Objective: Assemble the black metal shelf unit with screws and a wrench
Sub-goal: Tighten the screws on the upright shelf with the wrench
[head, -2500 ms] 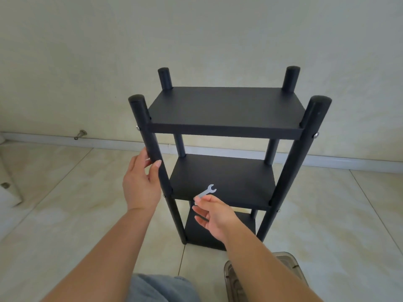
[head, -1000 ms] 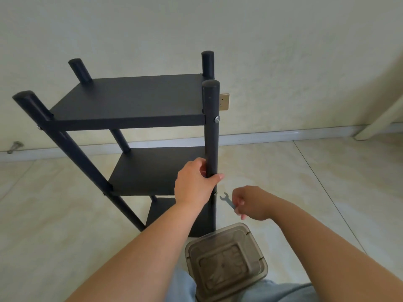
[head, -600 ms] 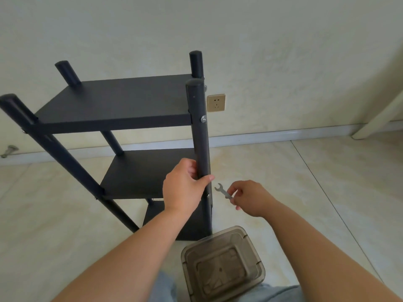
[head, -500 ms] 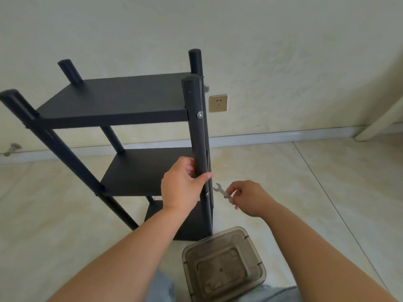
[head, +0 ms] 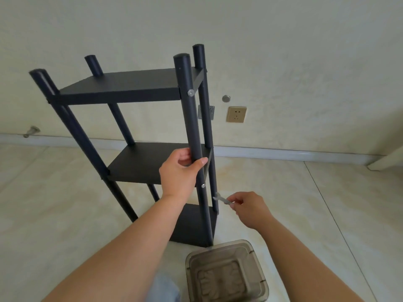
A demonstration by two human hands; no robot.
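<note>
Shelf unit (head: 139, 88) stands upright on the tiled floor (head: 305, 203), near the wall. Your left hand (head: 181, 173) grips the near front post at middle-shelf height — your right hand (head: 248, 209) pinches the small wrench (head: 221, 199), its head at the rear post. Plastic box (head: 226, 273) just in front.

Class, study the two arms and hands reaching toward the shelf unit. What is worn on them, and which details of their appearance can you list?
Both forearms are bare up to the frame edge: no sleeves visible. The left hand and right hand wear no gloves, and no rings, watch or bracelet show. The left thumbnail looks short and unpainted. Light blue fabric shows between the arms at the bottom edge.
</note>
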